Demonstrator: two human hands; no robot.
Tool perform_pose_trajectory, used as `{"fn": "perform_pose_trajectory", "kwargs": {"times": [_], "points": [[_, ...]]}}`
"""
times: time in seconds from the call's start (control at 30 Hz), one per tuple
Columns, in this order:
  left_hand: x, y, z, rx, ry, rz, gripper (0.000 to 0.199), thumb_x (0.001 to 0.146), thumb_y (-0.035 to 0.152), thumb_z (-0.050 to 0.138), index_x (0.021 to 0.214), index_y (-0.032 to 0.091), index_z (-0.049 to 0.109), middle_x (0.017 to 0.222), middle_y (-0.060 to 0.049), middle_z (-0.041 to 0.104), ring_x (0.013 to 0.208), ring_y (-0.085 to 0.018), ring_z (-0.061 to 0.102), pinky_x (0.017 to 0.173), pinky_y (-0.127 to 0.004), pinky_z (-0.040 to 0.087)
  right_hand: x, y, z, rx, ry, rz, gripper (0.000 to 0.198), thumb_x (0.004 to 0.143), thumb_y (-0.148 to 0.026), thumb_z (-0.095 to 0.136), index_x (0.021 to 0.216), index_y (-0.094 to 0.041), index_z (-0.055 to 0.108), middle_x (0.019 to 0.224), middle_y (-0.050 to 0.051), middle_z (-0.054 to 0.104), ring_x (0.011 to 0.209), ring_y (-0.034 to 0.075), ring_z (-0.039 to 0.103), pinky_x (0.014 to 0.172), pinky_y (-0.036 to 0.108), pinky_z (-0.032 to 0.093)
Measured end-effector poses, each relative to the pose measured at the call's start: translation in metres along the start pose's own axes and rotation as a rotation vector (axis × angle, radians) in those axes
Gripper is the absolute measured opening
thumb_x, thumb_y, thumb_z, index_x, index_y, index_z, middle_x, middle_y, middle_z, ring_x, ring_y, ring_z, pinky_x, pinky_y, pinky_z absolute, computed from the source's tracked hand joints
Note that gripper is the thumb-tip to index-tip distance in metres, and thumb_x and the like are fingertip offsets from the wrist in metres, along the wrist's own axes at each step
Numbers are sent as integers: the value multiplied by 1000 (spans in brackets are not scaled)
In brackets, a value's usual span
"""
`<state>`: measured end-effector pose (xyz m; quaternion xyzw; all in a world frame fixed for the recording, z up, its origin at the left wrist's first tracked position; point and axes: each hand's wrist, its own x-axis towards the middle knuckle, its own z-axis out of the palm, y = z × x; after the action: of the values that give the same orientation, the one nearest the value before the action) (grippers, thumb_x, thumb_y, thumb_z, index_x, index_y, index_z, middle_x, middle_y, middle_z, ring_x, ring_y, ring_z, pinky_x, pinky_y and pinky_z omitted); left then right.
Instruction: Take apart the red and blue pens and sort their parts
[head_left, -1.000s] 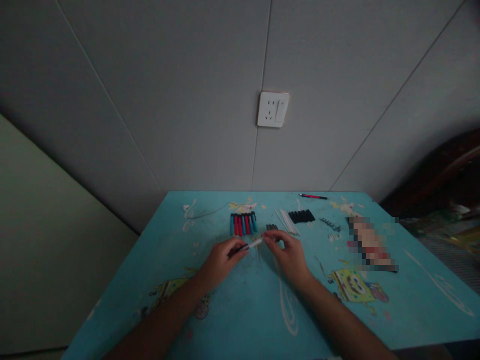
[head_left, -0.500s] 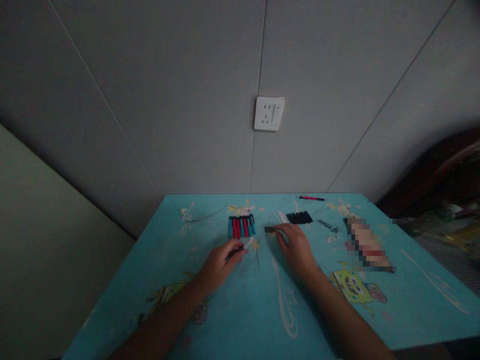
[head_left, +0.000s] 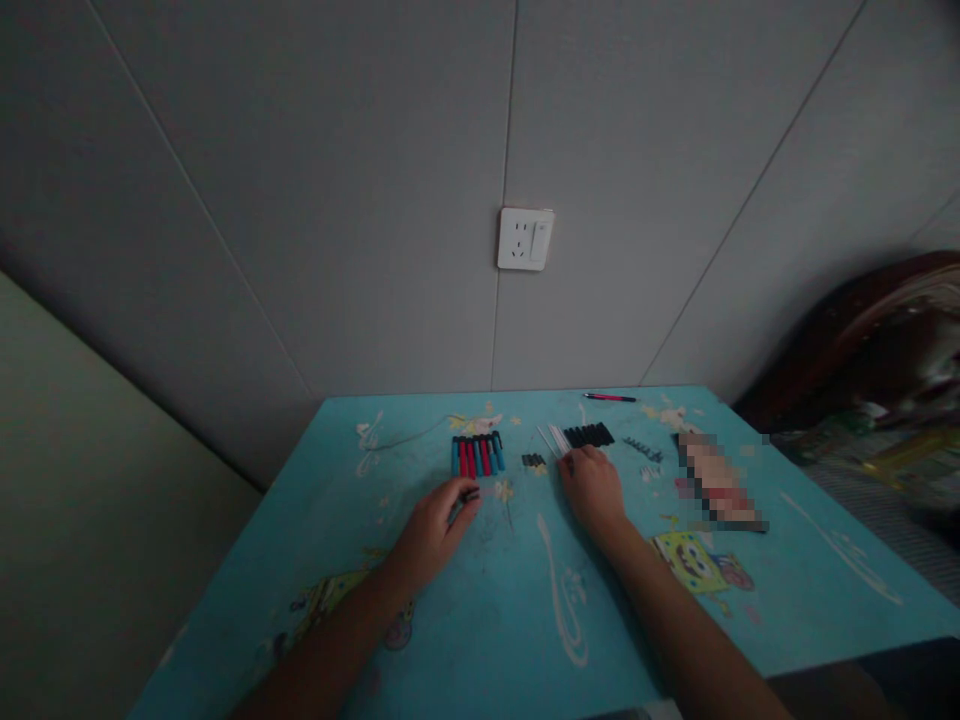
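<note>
My left hand [head_left: 439,525] is closed in a pinch over the left middle of the table, with the end of a small dark piece [head_left: 471,494] between thumb and fingers. Just beyond it lies a row of red and blue pen barrels [head_left: 478,456] with dark ends. My right hand [head_left: 594,492] rests at the near ends of several thin white sticks [head_left: 556,438], which look like pen refills. Its fingers are bent together, and whatever they may hold is hidden. Black tubes [head_left: 589,435] lie side by side behind that hand. Between my hands sits a group of short dark pieces [head_left: 533,460].
A red and black pen [head_left: 610,397] lies near the wall. To the right are small dark coiled or toothed parts [head_left: 643,449], small whitish pieces [head_left: 650,472] and a blurred flat item [head_left: 721,482]. The blue patterned tablecloth [head_left: 487,630] covers the table; a socket [head_left: 525,239] is on the wall.
My right hand has moved right, from the short dark pieces to the white sticks. The white-tipped part seen in my left hand no longer shows there. The view has shifted slightly.
</note>
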<state>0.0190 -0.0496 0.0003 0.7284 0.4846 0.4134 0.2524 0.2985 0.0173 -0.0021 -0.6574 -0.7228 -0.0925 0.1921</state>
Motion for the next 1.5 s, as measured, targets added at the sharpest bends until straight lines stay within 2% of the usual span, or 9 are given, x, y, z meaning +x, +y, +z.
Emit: {"fn": "perform_pose_trajectory", "kwargs": {"times": [0.33, 0.43, 0.57, 0.67, 0.77, 0.83, 0.97, 1.17, 1.5], "points": [[11, -17, -10, 99, 142, -40, 19, 91, 37, 56, 98, 21, 63, 93, -4, 69, 82, -19, 64, 77, -30, 51, 1, 12, 11, 55, 20, 9, 22, 95, -24, 48, 84, -15, 65, 90, 15, 64, 85, 24, 59, 77, 34, 45], [13, -23, -12, 118, 154, -33, 17, 92, 35, 55, 100, 22, 62, 96, -4, 68, 86, -19, 64, 81, -32, 50, 1, 8, 3, 274, 0, -18, 23, 97, -24, 42, 92, -14, 62, 88, 12, 64, 83, 22, 60, 75, 32, 45], [15, -28, -16, 127, 159, -37, 15, 91, 31, 57, 101, 21, 62, 96, -4, 68, 89, -20, 64, 82, -32, 50, -5, -10, -14, 697, -166, -172, 27, 100, -31, 37, 96, -16, 59, 76, 3, 63, 68, 17, 58, 65, 27, 44], [16, -29, -18, 117, 170, -40, 14, 91, 30, 56, 100, 21, 62, 95, -4, 67, 89, -20, 64, 81, -32, 50, -10, -22, -22, 829, -218, -226, 28, 99, -37, 43, 101, -19, 63, 82, 3, 67, 74, 17, 61, 70, 28, 47], [16, -27, -19, 113, 170, -44, 14, 91, 30, 56, 100, 21, 62, 95, -4, 67, 89, -20, 64, 82, -32, 49, -10, -24, -22, 837, -195, -241, 30, 98, -39, 45, 110, -21, 67, 97, 6, 71, 86, 19, 65, 81, 32, 50], [16, -26, -18, 116, 158, -43, 14, 91, 30, 55, 100, 21, 62, 95, -4, 67, 88, -20, 63, 82, -32, 49, -9, -21, -21, 820, -185, -266, 30, 98, -38, 46, 108, -22, 69, 102, 7, 71, 92, 21, 65, 86, 33, 49], [15, -23, -17, 112, 135, -29, 14, 92, 31, 55, 101, 22, 62, 95, -4, 67, 89, -20, 63, 82, -32, 49, -7, -18, -21, 801, -193, -299, 31, 98, -36, 44, 102, -22, 71, 99, 8, 72, 92, 21, 66, 85, 34, 51], [15, -24, -18, 104, 142, -32, 15, 90, 31, 57, 100, 22, 63, 94, -4, 68, 86, -19, 63, 81, -31, 49, -5, -15, -28, 804, -149, -260, 31, 99, -36, 43, 102, -21, 70, 99, 8, 72, 93, 21, 65, 87, 34, 50], [15, -25, -15, 99, 115, -30, 14, 90, 30, 57, 100, 22, 62, 95, -4, 67, 89, -20, 63, 82, -32, 50, -7, -18, -30, 772, -190, -308, 30, 98, -35, 43, 102, -21, 70, 98, 8, 71, 93, 21, 65, 86, 34, 50]]}}
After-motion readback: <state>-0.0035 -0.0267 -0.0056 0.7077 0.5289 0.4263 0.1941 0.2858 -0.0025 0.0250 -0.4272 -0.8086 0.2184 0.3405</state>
